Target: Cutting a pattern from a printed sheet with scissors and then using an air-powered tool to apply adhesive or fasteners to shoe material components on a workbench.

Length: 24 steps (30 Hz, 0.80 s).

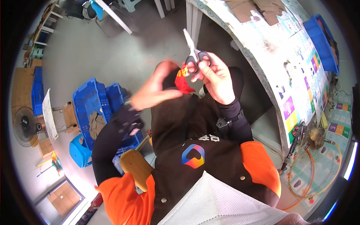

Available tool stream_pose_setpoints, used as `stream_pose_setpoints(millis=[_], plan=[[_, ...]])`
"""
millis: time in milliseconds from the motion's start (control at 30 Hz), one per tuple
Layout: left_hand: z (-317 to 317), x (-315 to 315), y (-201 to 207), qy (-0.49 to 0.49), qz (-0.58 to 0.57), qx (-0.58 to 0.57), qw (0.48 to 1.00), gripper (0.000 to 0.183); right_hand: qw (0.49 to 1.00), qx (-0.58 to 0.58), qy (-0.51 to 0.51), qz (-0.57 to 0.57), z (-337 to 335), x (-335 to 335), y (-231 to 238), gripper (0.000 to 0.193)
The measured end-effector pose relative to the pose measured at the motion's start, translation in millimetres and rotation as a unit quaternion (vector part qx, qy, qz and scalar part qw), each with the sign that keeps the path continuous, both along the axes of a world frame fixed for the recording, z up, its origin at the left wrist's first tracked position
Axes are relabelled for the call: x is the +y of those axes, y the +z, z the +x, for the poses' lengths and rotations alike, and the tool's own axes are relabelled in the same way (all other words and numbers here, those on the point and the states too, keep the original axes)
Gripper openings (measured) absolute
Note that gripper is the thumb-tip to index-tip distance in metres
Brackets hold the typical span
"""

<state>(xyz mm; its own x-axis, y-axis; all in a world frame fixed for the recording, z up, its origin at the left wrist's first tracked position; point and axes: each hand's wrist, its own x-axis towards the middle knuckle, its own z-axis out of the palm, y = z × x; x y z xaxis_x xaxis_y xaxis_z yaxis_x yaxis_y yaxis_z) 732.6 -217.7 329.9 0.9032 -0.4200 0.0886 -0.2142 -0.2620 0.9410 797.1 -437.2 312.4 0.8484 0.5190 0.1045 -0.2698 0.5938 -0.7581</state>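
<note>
Scissors (191,48) with dark handles and silver blades are in my right hand (218,80), pointing up and away from me. The fingers of that hand are curled about the handle loops. A small red piece (182,83) with yellow markings, perhaps cloth or film, hangs just left of the scissors, by the right fingertips. To its left is my left hand (154,90), blurred by motion, with thumb and fingers apart. The thumb tip comes close to the red piece; whether they touch I cannot tell. Both hands are above my dark apron (176,116).
Blue crates (89,93), one with cardboard pieces (96,125), stand at the left beside a blue stool (80,150) and a fan (25,125). A patterned table (270,56) curves along the right, with a blue bin (321,47) and a coiled hose (314,168).
</note>
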Motion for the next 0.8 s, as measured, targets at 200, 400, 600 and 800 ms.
stream_pose_setpoints(millis=[200, 400, 600, 800], plan=[[21, -28, 25, 0.005, 0.192, 0.019, 0.981, 0.018, 0.602, -0.475, -0.253, -0.590, 43, -54, -12, 0.023], [80, 31, -36, 0.008, 0.078, 0.054, 0.995, 0.022, 0.928, -0.252, 0.189, -0.200, 13, -59, -27, 0.014], [12, -35, 1, 0.011, 0.347, -0.133, 0.928, 0.024, 0.633, -0.518, -0.186, -0.544, 39, -21, -49, 0.018], [43, 35, -29, 0.074, 0.107, -0.005, 0.991, 0.022, 0.924, -0.162, 0.276, -0.207, 9, -15, -41, 0.018]])
